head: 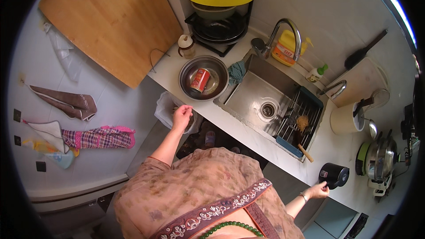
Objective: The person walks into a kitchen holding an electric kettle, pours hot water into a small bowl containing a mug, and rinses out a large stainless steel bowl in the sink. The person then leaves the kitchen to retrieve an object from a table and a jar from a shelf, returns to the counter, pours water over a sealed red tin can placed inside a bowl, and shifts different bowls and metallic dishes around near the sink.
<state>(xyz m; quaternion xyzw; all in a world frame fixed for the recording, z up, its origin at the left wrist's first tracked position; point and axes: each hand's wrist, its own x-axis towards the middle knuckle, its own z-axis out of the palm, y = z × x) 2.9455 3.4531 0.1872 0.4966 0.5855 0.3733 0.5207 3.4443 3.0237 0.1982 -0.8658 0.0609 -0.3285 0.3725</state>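
Over the lined waste bin (162, 109) at the counter's front edge is my left hand (183, 117), fingers curled together; whether it holds anything small cannot be seen. Beyond it, a metal bowl (217, 92) stands on the counter with a red can (201, 80) lying tilted inside. At the right, my right hand (318, 191) is at the near side of a black lidded mug (332, 174), its fingertips at what appears to be the handle. The mug is on the counter near the front edge.
A steel sink (247, 96) holds a drying rack (289, 146) with brushes. A teal cloth (236, 72) hangs beside it. Behind stand a faucet (296, 36) and a yellow detergent bottle (284, 44). A wooden board (113, 23) juts in at upper left; an electric pot (380, 159) stands far right.
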